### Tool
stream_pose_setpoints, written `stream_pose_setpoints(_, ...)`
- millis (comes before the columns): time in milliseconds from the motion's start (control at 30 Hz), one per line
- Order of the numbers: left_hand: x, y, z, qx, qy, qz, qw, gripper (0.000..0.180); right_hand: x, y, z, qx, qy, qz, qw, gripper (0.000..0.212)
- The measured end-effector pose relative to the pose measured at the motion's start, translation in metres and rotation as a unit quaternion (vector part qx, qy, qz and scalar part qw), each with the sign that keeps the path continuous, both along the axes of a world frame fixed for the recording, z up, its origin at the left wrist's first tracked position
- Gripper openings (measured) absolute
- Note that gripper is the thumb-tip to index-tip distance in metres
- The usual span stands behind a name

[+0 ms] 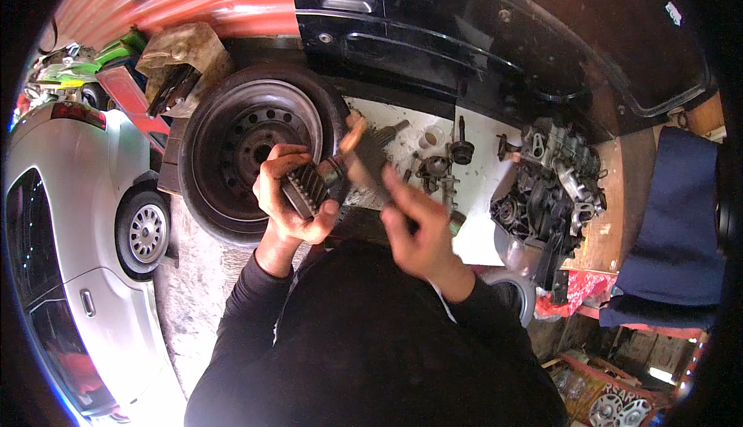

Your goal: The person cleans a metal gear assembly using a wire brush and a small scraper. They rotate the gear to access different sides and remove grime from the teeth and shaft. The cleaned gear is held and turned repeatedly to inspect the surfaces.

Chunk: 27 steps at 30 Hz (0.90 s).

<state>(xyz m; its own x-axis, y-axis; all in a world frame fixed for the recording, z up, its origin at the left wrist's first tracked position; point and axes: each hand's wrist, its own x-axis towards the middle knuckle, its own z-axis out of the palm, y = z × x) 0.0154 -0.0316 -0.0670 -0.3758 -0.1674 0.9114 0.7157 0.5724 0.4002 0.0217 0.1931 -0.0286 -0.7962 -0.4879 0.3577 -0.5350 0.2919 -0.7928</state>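
Gripping one metal part (304, 188) just left of the frame's centre, the left hand (280, 214) has its grip clamped on it; the part is dark and blocky, with a row of parallel ridges. The right hand (422, 233) has its grip closed around one motion-blurred tool (373, 165). One loose steel wheel (267, 121) lies upper left; one engine (549, 187) rests on the worktop (474, 245), right of centre.
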Motion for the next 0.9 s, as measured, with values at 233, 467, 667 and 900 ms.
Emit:
stream_pose_setpoints(233,0.006,0.001,-0.004,0.175,-0.083,-0.124,0.973,0.057,-0.017,0.02,-0.026,-0.145,0.072,-0.093,0.982,0.064)
stream_pose_setpoints(467,0.016,0.005,-0.004,0.321,-0.192,-0.354,0.857,0.058,-0.045,0.063,-0.023,-0.287,-0.371,0.061,0.881,0.041)
stream_pose_setpoints(667,0.004,-0.007,0.033,0.047,-0.36,-0.422,0.831,0.062,-0.028,0.044,-0.013,-0.164,-0.423,0.233,0.86,0.042)
stream_pose_setpoints(900,0.0,0.027,0.047,0.302,-0.366,-0.488,0.733,0.116,0.0,0.029,-0.028,-0.214,-0.421,0.2,0.859,0.029)
